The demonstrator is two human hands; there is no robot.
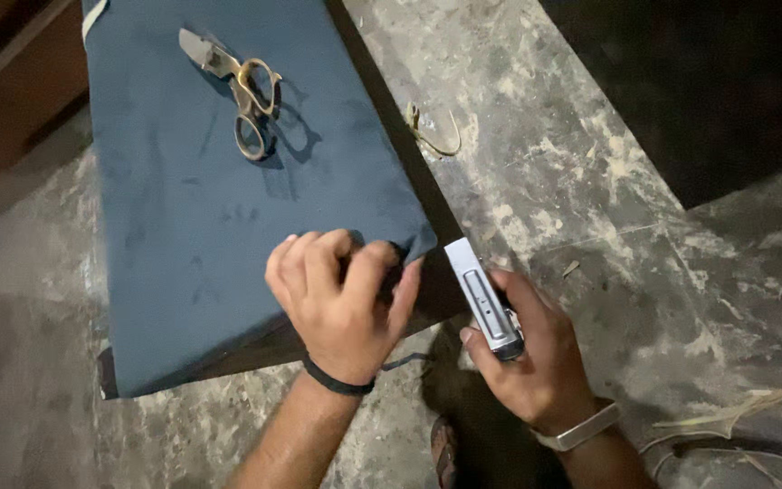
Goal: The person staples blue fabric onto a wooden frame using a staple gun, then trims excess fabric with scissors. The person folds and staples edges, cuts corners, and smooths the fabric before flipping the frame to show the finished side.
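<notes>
Your right hand (536,358), nearest the camera, is closed around a silver metal staple gun (484,299); the fingers (486,349) wrap its lower body, and its square nose projects up and away beyond your fingertips. A pale band (581,428) circles that wrist. Just left of these fingers, your left hand (341,303) is curled knuckles-up, the thumb and fingertips (382,258) pinching the near right corner of a panel covered in dark blue fabric (201,181). A black band (337,380) sits on this wrist. The fabric corner lies directly under your left fingertips, and the stapler's nose stands just beside that same corner, on its right; whether nose and fabric touch cannot be told. From your left fingers the blue panel stretches away and to the left, tilted across the view, its near edge casting a dark shadow below your left palm. Well beyond your left fingers, near the far end of the panel, a pair of brass-handled scissors (237,91) lies flat on the fabric, blades shut and pointing up-left. Beyond your right fingers runs a stained grey concrete floor (590,181), with a small curled offcut (432,131) lying on it just off the panel's right edge.
</notes>
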